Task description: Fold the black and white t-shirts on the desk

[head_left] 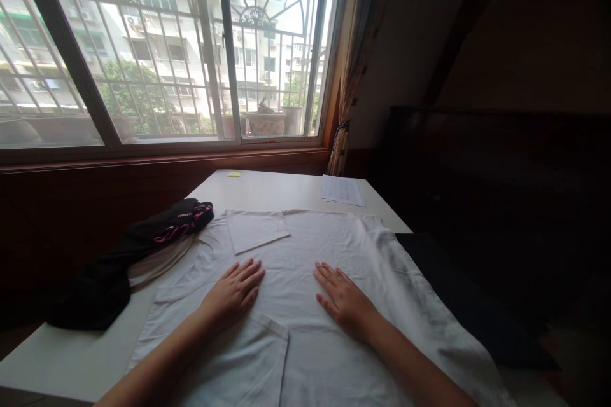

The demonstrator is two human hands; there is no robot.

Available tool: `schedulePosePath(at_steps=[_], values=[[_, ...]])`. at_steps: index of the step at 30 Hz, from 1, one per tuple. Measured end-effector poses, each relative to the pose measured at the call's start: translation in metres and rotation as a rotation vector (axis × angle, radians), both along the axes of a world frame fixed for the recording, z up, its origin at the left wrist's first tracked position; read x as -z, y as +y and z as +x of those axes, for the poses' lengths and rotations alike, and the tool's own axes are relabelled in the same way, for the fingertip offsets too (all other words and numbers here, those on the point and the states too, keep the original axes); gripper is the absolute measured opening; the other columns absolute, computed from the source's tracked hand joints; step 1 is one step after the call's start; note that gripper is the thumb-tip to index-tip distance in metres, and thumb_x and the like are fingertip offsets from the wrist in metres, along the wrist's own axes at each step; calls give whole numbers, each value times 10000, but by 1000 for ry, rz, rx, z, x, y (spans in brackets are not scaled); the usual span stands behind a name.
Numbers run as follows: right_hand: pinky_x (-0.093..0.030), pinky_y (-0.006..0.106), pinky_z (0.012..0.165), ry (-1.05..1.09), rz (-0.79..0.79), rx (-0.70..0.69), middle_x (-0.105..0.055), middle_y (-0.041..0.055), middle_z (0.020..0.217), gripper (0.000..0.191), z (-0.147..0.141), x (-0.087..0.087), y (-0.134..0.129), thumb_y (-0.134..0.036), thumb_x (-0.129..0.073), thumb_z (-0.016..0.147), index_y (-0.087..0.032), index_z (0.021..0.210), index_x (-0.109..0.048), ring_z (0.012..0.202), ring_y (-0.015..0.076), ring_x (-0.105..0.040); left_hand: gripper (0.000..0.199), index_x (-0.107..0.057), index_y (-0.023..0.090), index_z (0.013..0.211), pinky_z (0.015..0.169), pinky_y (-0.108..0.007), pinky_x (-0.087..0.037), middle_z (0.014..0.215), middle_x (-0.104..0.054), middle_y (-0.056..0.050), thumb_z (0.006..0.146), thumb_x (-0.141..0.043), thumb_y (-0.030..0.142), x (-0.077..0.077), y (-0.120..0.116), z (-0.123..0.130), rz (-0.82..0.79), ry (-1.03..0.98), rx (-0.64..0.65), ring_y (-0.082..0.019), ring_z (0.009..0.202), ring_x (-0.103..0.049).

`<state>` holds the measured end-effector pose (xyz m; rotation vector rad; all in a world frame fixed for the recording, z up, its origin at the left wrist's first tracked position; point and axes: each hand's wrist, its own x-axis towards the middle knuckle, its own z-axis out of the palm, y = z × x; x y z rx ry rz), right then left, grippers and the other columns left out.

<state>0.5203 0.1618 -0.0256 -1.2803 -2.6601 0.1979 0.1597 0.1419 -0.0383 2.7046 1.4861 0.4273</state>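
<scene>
A white T-shirt (305, 305) lies spread over the table, its surface lightly wrinkled. One sleeve is folded inward at the far side, and another folded sleeve shows at the near left. My left hand (235, 286) rests flat on the shirt between these two sleeves, fingers stretched out. To the right of it, my right hand (341, 296) also lies flat on the cloth with its fingers extended. A gap of bare shirt separates the hands. Neither one grips anything. The near edge of the shirt runs out of view.
Dark clothing with pink lettering (176, 229) is heaped on the table's left side. Toward the back of the white table (277, 186) are a yellow sticky note (234, 174) and printed papers (341, 190). Dark cloth (468, 305) lies at the right. A barred window stands behind.
</scene>
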Motion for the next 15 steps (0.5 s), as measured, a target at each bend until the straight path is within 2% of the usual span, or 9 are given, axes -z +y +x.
schedulePosePath(at_steps=[5,9,12,15], values=[[-298,473,1213,82,-21,-18,-367,59,1586,536,35,-3,-35,-425,-382,1019,-229,1516,-423,1478,244,-312,485,-397,355,1513,1211,-460,-261,1590,-384,-8,1031,-391,406,2,0,-2,11,-8,10,-220,1478,-328],[-440,440,1135,201,23,45,-558,31,1454,422,74,-4,-68,-369,-386,1017,-300,1377,-594,1353,233,-505,487,-418,333,1505,1211,-471,-273,1579,-407,-18,1022,-415,401,1,-1,-1,19,-38,15,-227,1470,-345],[-513,474,1037,293,174,177,-698,48,1242,335,110,3,-91,-359,-450,984,-334,1233,-673,1180,259,-632,493,-433,299,1499,1210,-494,-279,1561,-438,-42,1015,-433,392,-2,1,-4,-10,-107,20,-240,1453,-378],[-529,502,955,375,354,382,-726,80,1102,233,152,16,-110,-406,-527,937,-351,1099,-685,1073,295,-662,487,-444,285,1492,1186,-446,-349,1549,-457,-53,1020,-413,400,-11,5,-14,-88,-244,48,-228,1414,-440]])
